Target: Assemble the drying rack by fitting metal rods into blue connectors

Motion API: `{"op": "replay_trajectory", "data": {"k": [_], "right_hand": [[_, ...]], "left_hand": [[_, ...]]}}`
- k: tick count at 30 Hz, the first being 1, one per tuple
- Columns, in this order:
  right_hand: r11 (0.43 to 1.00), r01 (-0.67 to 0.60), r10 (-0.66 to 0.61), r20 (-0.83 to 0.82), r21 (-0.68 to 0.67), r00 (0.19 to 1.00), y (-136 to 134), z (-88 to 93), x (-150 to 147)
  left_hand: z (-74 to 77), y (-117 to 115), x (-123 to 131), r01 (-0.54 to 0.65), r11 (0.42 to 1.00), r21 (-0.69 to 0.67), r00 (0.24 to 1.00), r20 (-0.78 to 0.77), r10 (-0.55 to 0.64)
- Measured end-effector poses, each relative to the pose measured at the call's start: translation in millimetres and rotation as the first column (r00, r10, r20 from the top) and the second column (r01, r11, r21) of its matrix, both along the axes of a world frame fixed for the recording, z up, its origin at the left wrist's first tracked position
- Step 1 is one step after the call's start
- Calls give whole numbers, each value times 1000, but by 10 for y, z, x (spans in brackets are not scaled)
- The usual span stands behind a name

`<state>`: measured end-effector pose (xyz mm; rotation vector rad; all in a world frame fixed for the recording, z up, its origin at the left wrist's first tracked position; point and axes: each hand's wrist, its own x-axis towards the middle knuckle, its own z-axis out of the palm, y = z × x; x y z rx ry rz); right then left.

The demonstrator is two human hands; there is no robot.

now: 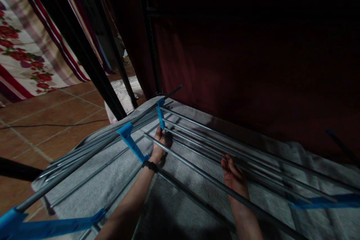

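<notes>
A partly assembled rack of grey metal tubes and blue plastic connectors lies across a grey cloth. My left hand point(158, 148), with a dark band at its wrist, reaches under one long tube point(194, 167). Its fingers are closed at the lower end of a blue connector point(160, 115), where a tube end meets it. My right hand point(234, 174) has its fingertips curled around a thinner metal tube point(197, 150), further along to the right. Nearer to me, a second blue connector point(132, 142) stands tilted beside my left wrist. The undersides of both hands' grips are hidden.
More tubes point(84, 153) lie to the left. Blue end pieces sit at lower left point(56, 228) and right point(329, 201). Dark frame posts point(75, 48) and a dark red curtain point(225, 75) bound the grey cloth point(185, 191). A cable point(56, 125) crosses the tiled floor.
</notes>
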<state>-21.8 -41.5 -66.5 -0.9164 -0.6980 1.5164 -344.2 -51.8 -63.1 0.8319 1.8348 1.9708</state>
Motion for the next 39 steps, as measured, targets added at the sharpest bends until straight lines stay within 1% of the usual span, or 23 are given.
{"op": "replay_trajectory", "data": {"k": [3, 6, 11, 15, 22, 26, 29, 33, 36, 39], "right_hand": [[1000, -8, 8, 25, 5, 1000, 9, -6, 21], [1000, -16, 15, 62, 8, 998, 14, -23, 46], [999, -27, 25, 102, 23, 994, -6, -34, 69], [999, -18, 15, 104, 27, 994, -22, -14, 69], [1000, -17, 14, 100, 27, 995, -18, -13, 77], [1000, -4, 2, 100, 24, 995, -20, -36, 78], [1000, 10, -12, 103, 20, 995, -24, -39, 72], [999, 29, -31, 97, 28, 995, -30, -26, 65], [1000, 13, -15, 102, 22, 995, -35, -20, 68], [1000, 13, -15, 104, 20, 995, -37, -21, 67]], "left_hand": [[27, 12, 31, 7, 1000, 1, 998, -55, -7], [40, 19, 39, 12, 1000, -12, 997, -79, -13], [74, 18, 31, 21, 998, -60, 998, -56, -24], [100, 11, 31, 51, 997, -54, 996, -77, -55], [113, 7, 33, 52, 996, -79, 995, -85, -58], [72, 37, 16, 55, 996, -74, 997, -57, -59], [-10, 49, 12, 47, 998, -52, 998, -43, -50], [-117, 36, 32, 53, 999, 11, 998, -31, -52], [-123, 16, 61, 65, 997, 31, 998, -20, -65], [-73, 2, 91, 70, 997, 19, 998, -6, -70]]}}
